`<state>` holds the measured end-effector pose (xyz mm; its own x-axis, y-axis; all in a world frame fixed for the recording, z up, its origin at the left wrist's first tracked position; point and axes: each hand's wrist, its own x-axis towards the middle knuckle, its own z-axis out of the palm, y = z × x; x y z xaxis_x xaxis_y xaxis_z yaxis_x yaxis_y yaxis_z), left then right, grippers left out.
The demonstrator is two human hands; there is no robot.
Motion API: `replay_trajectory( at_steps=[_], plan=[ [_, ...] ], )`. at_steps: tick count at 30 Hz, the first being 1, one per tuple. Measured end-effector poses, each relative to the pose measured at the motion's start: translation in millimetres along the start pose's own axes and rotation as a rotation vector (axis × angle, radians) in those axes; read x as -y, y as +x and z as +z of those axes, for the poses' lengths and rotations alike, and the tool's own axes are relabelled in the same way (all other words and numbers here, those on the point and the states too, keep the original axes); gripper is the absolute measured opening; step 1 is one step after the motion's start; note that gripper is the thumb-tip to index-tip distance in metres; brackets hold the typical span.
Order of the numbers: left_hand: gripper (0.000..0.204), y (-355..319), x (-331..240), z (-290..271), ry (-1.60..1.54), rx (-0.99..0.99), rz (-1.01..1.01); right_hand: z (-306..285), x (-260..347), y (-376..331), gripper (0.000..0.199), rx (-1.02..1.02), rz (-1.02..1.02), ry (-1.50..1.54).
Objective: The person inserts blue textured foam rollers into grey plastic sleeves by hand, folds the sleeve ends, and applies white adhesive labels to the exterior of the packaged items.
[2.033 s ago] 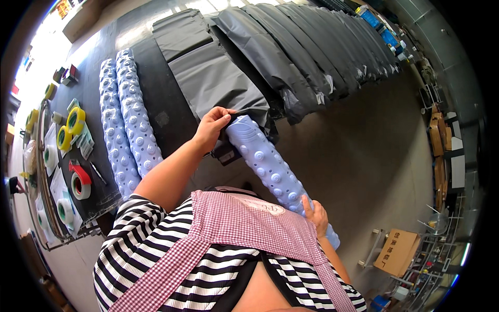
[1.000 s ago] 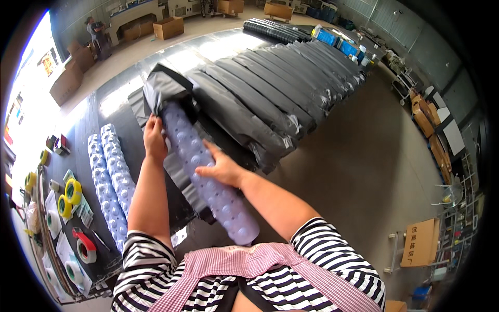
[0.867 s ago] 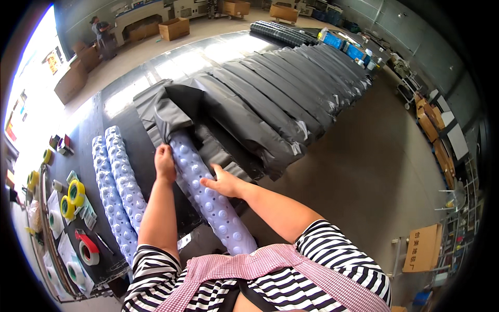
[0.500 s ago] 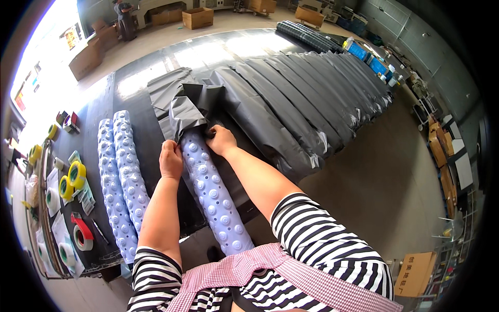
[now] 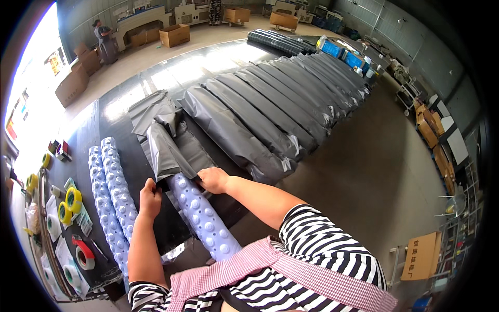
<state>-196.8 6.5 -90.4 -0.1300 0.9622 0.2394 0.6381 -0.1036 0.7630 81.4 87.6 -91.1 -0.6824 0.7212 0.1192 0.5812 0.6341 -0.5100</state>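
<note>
A lavender rolled mat [image 5: 204,221] with round bumps points toward my body, its near end against my apron. Its far part is inside a dark grey plastic bag [image 5: 165,151]. My left hand [image 5: 150,198] pinches the left side of the bag's mouth, and my right hand [image 5: 214,180] grips the right side. The far end of the roll is hidden in the plastic. To the left, two more lavender rolled mats [image 5: 118,182] lie side by side on the black table [image 5: 114,117].
Several bagged rolls [image 5: 270,104] lie in a row at right. Yellow tape rolls [image 5: 73,199] and a red tape dispenser [image 5: 83,252] sit at the left edge. Blue boxes [image 5: 332,48] stand at the far right corner. A person [image 5: 105,41] stands beyond the table, near cardboard boxes [image 5: 175,35].
Both hands have drawn the bag's mouth toward me along the roll, so more of it is covered. The bunched plastic is now stretched longer. My view has shifted too.
</note>
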Motion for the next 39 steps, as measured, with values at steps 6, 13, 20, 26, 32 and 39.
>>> replay_trajectory(
  at_steps=[6,13,20,26,32,39],
  plan=[
    [0.022,-66.4,-85.5,-3.4,-0.029,0.048,0.196,-31.7,21.6,-77.4,0.024,0.104,-0.108,0.125],
    [0.024,-156.0,-82.3,-0.5,-0.142,0.813,0.025,8.0,1.6,-211.8,0.048,0.633,0.075,0.361],
    [0.015,-39.7,-127.7,34.4,-0.159,0.076,0.032,-11.1,52.2,-89.3,0.029,0.419,0.368,0.598],
    [0.003,-55.3,-139.1,-12.6,0.050,0.249,0.166,-21.0,41.5,-101.0,0.032,0.450,0.307,0.947],
    [0.024,-118.5,-124.2,28.6,-0.147,0.074,-0.079,-5.6,50.5,-154.4,0.033,0.571,0.471,1.160],
    [0.068,-164.6,-91.4,63.2,-0.657,0.047,-0.757,2.1,45.6,-178.5,0.017,-0.022,0.634,1.005]
  ],
)
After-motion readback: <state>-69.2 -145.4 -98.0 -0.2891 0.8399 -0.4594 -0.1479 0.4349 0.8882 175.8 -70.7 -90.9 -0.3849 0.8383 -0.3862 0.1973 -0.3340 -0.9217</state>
